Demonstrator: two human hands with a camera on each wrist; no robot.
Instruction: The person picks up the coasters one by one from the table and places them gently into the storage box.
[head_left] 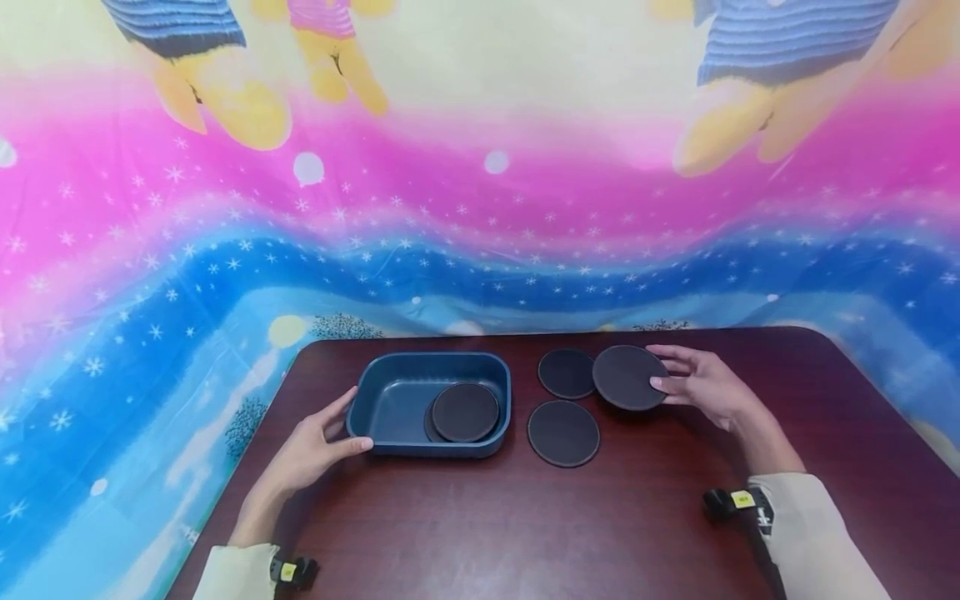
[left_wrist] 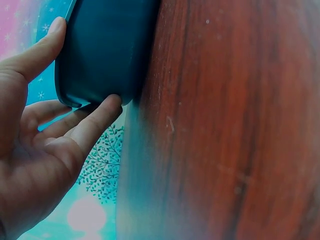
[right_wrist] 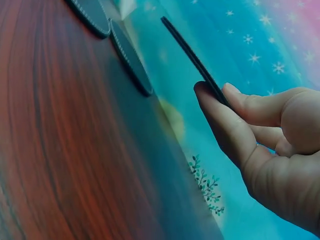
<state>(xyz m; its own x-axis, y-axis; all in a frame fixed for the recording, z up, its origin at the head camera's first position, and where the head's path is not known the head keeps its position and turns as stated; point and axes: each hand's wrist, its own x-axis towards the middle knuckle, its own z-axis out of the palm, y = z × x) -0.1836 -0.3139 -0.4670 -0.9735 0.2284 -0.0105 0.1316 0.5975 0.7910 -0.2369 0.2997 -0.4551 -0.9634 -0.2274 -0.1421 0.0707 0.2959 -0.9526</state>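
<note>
My left hand (head_left: pixel 311 446) grips the left end of a dark blue rectangular tub (head_left: pixel 431 448), thumb at the near corner and fingers round the far side. In the left wrist view the fingers lie along the tub's outer wall (left_wrist: pixel 107 55). Inside the tub, toward its right end, round black coasters (head_left: pixel 467 412) lie overlapping. My right hand (head_left: pixel 708 387) pinches another round black coaster (head_left: pixel 628 377) by its right edge, between thumb and fingers. The right wrist view shows this coaster (right_wrist: pixel 192 57) edge-on, raised above the table.
Two more black coasters lie flat on the dark red wooden table (head_left: pixel 480 525), one at the back (head_left: pixel 566 373) and one nearer (head_left: pixel 564 433), both right of the tub. A colourful printed cloth (head_left: pixel 480 208) hangs behind the table's far edge.
</note>
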